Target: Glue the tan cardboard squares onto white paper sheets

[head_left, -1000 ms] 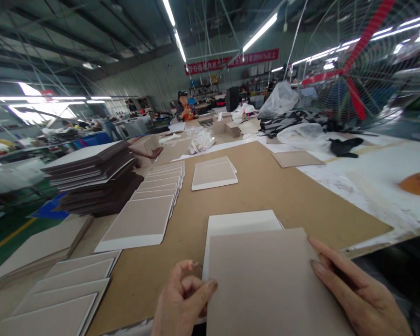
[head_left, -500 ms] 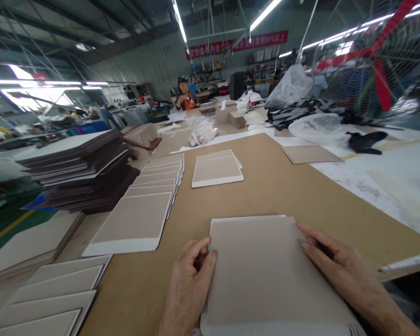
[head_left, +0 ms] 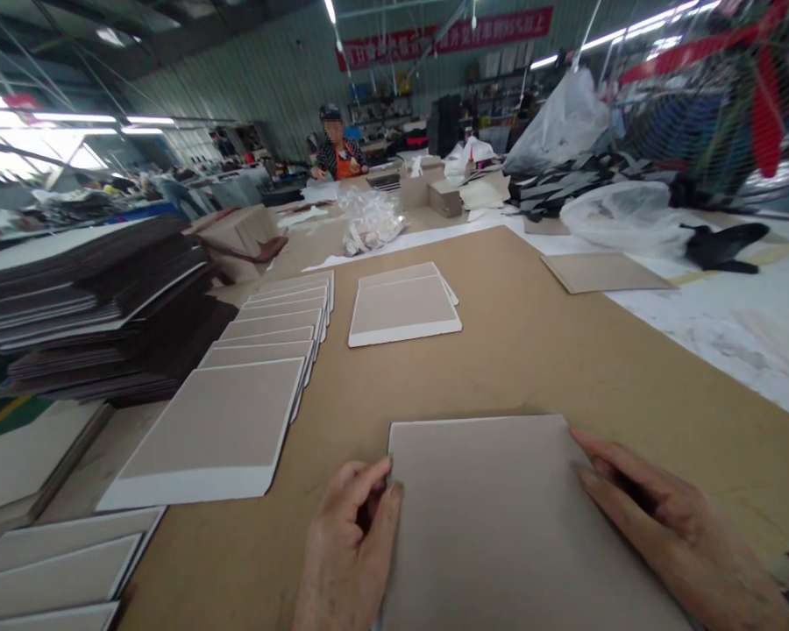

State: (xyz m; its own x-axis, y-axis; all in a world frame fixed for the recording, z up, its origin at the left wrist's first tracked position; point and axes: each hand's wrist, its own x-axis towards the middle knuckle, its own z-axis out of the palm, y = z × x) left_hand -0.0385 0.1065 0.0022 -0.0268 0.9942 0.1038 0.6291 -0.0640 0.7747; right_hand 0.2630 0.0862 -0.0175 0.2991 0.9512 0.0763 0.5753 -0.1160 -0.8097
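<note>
A grey-brown cardboard sheet point(head_left: 500, 517) lies flat on the brown work board point(head_left: 565, 350) right in front of me, covering the white sheet under it. My left hand point(head_left: 351, 552) is curled at the sheet's left edge, thumb and fingers pinched against that edge. My right hand point(head_left: 664, 526) rests at the right edge, its fingers stretched out flat along the sheet's side.
A row of overlapping board-on-white sheets point(head_left: 263, 350) runs along the left, with another pile point(head_left: 401, 307) in the middle. Dark stacked boards point(head_left: 92, 298) stand far left. Plastic bags point(head_left: 618, 219), black pieces and a fan point(head_left: 729, 105) are at the right. A person point(head_left: 335, 153) sits at the far end.
The cardboard sheet has slid forward over the white sheet until the white strip is hidden. Both hands stay at its side edges; the view has tilted downward.
</note>
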